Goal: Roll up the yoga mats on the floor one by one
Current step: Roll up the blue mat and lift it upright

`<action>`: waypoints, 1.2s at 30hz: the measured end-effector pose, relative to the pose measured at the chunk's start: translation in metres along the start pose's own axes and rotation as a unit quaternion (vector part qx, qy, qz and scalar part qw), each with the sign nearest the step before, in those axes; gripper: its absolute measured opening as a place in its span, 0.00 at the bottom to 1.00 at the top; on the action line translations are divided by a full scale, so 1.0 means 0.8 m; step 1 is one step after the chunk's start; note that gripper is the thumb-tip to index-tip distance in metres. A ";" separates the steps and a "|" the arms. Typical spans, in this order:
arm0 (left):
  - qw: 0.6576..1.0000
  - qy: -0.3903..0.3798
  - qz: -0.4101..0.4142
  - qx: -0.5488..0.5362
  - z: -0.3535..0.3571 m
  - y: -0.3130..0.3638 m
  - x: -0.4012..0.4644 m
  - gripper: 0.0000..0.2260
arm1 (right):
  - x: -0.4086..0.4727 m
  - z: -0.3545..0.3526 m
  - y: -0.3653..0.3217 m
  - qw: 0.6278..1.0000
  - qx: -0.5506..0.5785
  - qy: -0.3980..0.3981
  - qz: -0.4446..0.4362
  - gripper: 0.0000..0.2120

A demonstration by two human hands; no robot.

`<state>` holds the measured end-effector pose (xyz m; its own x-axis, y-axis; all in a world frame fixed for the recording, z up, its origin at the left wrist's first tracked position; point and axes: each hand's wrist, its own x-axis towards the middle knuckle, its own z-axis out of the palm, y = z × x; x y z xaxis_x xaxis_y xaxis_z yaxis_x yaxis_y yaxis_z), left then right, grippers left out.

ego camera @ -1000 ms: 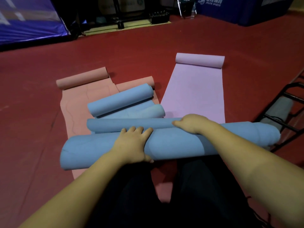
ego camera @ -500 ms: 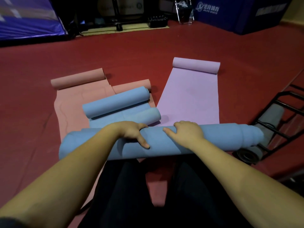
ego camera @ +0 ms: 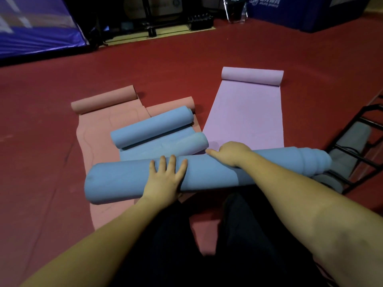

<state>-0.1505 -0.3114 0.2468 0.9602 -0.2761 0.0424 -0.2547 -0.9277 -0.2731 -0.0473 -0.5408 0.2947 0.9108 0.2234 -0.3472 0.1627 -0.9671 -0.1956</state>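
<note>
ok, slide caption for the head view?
Both hands, left hand and right hand, press a large rolled blue yoga mat on the red floor.

Just one cam here, head-mounted, wide-angle, looking forward and down over the person's arms at the blue roll (ego camera: 128, 181) up close, red floor (ego camera: 186, 63) stretching off behind.

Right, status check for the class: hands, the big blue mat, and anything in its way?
Left hand flat on big blue roll. Right hand on its top edge, grip unclear. Smaller blue roll lies just ahead.
</note>
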 end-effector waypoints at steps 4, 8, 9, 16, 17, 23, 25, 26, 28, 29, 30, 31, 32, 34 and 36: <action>1.000 0.016 0.019 -0.004 -0.016 -0.004 0.004 0.47 | -0.007 -0.013 0.003 1.000 0.004 -0.018 0.001 0.36; 0.998 0.036 0.039 -0.016 -0.037 -0.005 -0.009 0.45 | -0.033 -0.033 0.004 0.997 0.040 -0.063 -0.010 0.30; 0.998 0.034 0.041 -0.019 -0.043 -0.005 -0.015 0.45 | -0.037 -0.035 0.005 0.996 0.046 -0.077 -0.012 0.28; 0.997 -0.017 0.059 -0.041 -0.072 -0.001 -0.036 0.49 | -0.045 -0.020 0.016 0.993 0.051 -0.102 0.021 0.32; 0.997 -0.033 0.055 -0.047 -0.072 -0.002 -0.034 0.50 | -0.044 -0.019 0.015 0.996 0.034 -0.079 0.013 0.31; 0.981 -0.150 0.053 -0.110 -0.082 -0.018 0.006 0.50 | -0.049 0.000 0.003 0.994 0.012 0.097 -0.047 0.21; 0.969 -0.194 0.048 -0.145 -0.084 -0.025 0.023 0.50 | -0.058 0.014 0.001 0.991 -0.005 0.122 -0.050 0.23; 0.962 -0.214 0.046 -0.163 -0.085 -0.029 0.030 0.50 | -0.062 0.020 0.000 0.990 -0.029 0.130 -0.050 0.25; 0.949 -0.243 0.043 -0.195 -0.085 -0.033 0.042 0.50 | -0.066 0.026 -0.002 0.987 -0.061 0.143 -0.048 0.29; 0.945 -0.250 0.042 -0.206 -0.085 -0.035 0.046 0.50 | -0.066 0.025 -0.002 0.987 -0.058 0.142 -0.044 0.30; 0.944 -0.251 0.040 -0.213 -0.084 -0.034 0.049 0.51 | -0.066 0.023 -0.002 0.989 -0.050 0.137 -0.038 0.30; 0.945 -0.243 0.040 -0.215 -0.082 -0.035 0.049 0.52 | -0.064 0.020 -0.002 0.990 -0.043 0.129 -0.031 0.31; 0.950 -0.226 0.044 -0.212 -0.080 -0.034 0.048 0.52 | -0.063 0.018 -0.003 0.992 -0.040 0.121 -0.024 0.31; 0.963 -0.173 0.061 -0.196 -0.075 -0.034 0.041 0.50 | -0.059 0.015 -0.004 0.993 -0.043 0.110 -0.017 0.32; 0.975 -0.113 0.068 -0.181 -0.070 -0.034 0.029 0.47 | -0.054 0.015 -0.004 0.993 -0.044 0.104 -0.017 0.32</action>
<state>-0.1276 -0.3065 0.3089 0.9047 -0.3792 -0.1941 -0.3667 -0.9251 0.0983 -0.0915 -0.5462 0.2992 0.9616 0.2344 -0.1427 0.2183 -0.9685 -0.1197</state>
